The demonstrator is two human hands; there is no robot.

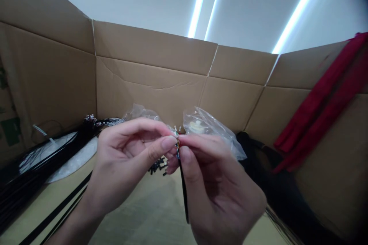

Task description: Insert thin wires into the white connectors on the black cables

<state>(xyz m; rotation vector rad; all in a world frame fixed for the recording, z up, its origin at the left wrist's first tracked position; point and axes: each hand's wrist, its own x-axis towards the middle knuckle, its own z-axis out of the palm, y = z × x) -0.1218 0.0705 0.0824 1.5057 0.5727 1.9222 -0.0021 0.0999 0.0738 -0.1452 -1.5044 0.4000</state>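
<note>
Both hands meet in the middle of the head view, around the stripped end of a black cable. Its thin coloured wires fan upward out of the black jacket. My left hand pinches the wires near their tips between thumb and forefinger. Thumb and fingers of my right hand grip the same cable just where the wires leave the jacket. The cable hangs down along my right thumb. Several short black pieces lie on the table behind my hands.
A clear plastic bag with pale parts stands behind my right hand, another clear bag behind the left. A bundle of black cables lies left, more dark cables right. Cardboard walls surround the table; red cloth hangs right.
</note>
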